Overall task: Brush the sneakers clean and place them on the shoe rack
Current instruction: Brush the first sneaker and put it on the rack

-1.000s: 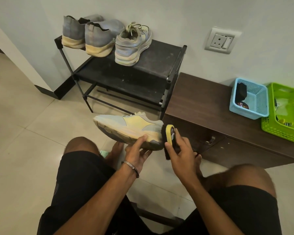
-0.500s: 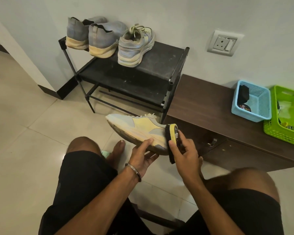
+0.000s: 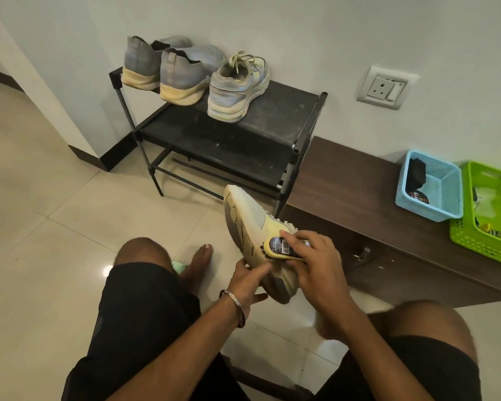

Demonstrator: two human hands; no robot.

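Brushing was under way: the left hand (image 3: pixel 248 280) gripped the sneaker (image 3: pixel 250 227) while the right hand (image 3: pixel 315 264) gripped the brush (image 3: pixel 281 248) against its side; next, likely more strokes before racking.

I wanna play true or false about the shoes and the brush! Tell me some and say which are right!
1. The right hand holds the brush against the sneaker. True.
2. Three shoes sit on the shoe rack. True.
3. The blue basket is on the floor. False: it sits on the brown cabinet, beside the green basket.
4. The left hand is empty. False: it holds the sneaker from below.
5. The sneaker being brushed rests on the rack. False: it is held in the air.
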